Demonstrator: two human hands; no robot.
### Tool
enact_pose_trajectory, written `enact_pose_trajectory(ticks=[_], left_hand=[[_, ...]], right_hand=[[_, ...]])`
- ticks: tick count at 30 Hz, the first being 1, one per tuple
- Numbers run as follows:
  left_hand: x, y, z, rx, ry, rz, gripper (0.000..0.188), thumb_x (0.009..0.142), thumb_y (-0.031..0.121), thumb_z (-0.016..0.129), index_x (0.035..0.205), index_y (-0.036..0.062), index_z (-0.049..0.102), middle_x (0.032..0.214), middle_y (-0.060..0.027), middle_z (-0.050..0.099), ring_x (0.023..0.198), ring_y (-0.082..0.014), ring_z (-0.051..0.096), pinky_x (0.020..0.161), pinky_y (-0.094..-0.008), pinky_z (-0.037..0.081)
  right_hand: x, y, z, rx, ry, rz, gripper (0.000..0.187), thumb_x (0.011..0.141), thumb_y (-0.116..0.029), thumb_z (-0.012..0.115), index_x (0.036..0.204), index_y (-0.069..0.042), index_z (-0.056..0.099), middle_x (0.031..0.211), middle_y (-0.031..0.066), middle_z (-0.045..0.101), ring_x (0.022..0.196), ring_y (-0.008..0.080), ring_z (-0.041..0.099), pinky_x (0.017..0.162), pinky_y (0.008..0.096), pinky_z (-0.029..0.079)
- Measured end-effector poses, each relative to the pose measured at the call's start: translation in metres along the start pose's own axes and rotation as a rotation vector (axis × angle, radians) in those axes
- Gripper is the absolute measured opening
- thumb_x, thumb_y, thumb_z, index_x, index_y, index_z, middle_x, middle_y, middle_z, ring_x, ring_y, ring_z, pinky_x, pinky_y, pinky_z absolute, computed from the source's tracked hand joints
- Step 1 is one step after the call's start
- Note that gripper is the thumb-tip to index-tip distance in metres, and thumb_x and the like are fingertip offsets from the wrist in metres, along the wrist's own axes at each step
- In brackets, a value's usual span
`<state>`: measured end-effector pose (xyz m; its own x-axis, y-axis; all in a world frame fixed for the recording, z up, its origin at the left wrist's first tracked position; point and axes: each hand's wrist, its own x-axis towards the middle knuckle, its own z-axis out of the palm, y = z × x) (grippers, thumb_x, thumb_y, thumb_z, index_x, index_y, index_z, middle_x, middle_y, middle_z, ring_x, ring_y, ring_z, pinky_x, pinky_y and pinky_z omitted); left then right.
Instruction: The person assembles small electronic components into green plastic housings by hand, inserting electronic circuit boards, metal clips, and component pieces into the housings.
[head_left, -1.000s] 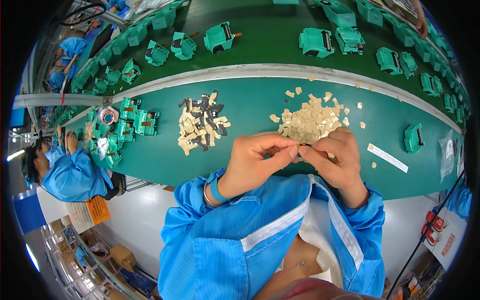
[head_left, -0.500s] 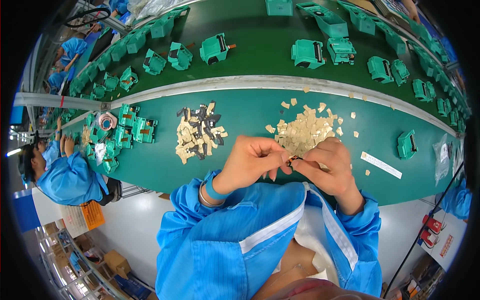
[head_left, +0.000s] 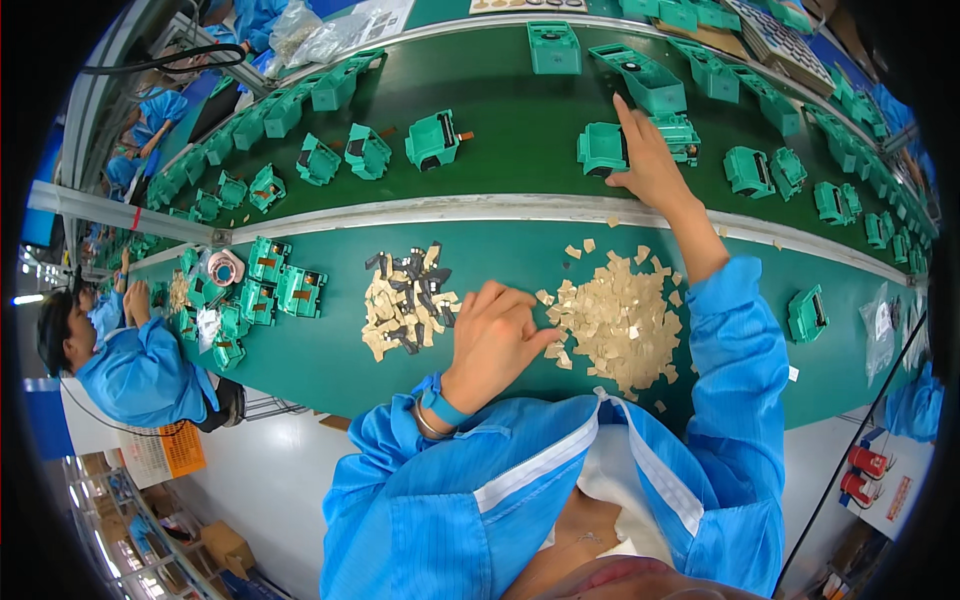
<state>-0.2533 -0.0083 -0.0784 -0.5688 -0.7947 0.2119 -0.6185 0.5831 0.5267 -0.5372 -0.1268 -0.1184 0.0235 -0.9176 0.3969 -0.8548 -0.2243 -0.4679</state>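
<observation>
My right hand (head_left: pixel 650 160) reaches over the belt with thumb and fingers spread apart. It is at the right side of a green plastic housing (head_left: pixel 600 148); whether it touches the housing I cannot tell. A second green housing (head_left: pixel 680 138) is partly covered behind that hand. Over the bench, my left hand (head_left: pixel 495 335) has its fingers curled in, thumb pointing right; anything inside them is hidden. It sits between a mixed pile of black and tan small parts (head_left: pixel 405 295) and a larger heap of tan flat pieces (head_left: pixel 620 320).
A pale metal rail (head_left: pixel 450 210) divides the bench from the green belt (head_left: pixel 500 130), which carries several housings. Stacked housings (head_left: pixel 270 285) and a tape roll (head_left: pixel 225 268) lie left; one housing (head_left: pixel 807 314) and a plastic bag (head_left: pixel 880 325) lie right. A co-worker (head_left: pixel 140 350) sits at left.
My hands have come apart from the small dark part they pinched together. The right hand has moved forward over the rail to the belt; the left has stayed near the tan heap.
</observation>
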Motion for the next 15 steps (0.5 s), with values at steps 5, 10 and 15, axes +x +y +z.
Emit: enact_pose_trajectory(ticks=[5,10,15], left_hand=[[0.005,0.005,-0.030,-0.154,0.162,-0.056,0.067,0.062,0.022,0.082,0.118,0.0033,0.053,0.137,-0.0166,0.038,0.121,-0.0338,0.043,0.097,-0.0419,0.038],[0.027,0.008,-0.051,-0.647,-0.073,0.068,0.105,0.063,0.022,0.083,0.144,0.0053,0.017,0.141,-0.0213,0.030,0.129,-0.0314,0.034,0.103,-0.0409,0.033],[0.020,0.031,-0.040,-1.354,-0.249,-0.358,0.056,0.078,0.000,0.066,0.127,-0.0026,0.039,0.118,-0.0125,0.054,0.109,-0.0200,0.054,0.094,-0.0334,0.042]], right_hand=[[-0.003,-0.059,-0.038,0.326,-0.142,0.081,0.101,0.065,-0.021,0.078,0.144,-0.008,0.017,0.115,0.0167,0.054,0.103,0.0304,0.053,0.087,0.0340,0.042],[-0.035,-0.104,-0.090,0.979,-0.748,0.417,0.092,0.077,-0.036,0.070,0.143,0.002,0.016,0.100,0.0143,0.060,0.083,0.0140,0.057,0.069,0.0260,0.045],[-0.062,-0.134,-0.086,0.808,-0.349,0.404,0.076,0.080,-0.036,0.069,0.133,0.006,0.034,0.099,0.0139,0.061,0.084,0.0155,0.059,0.067,0.0242,0.044]])
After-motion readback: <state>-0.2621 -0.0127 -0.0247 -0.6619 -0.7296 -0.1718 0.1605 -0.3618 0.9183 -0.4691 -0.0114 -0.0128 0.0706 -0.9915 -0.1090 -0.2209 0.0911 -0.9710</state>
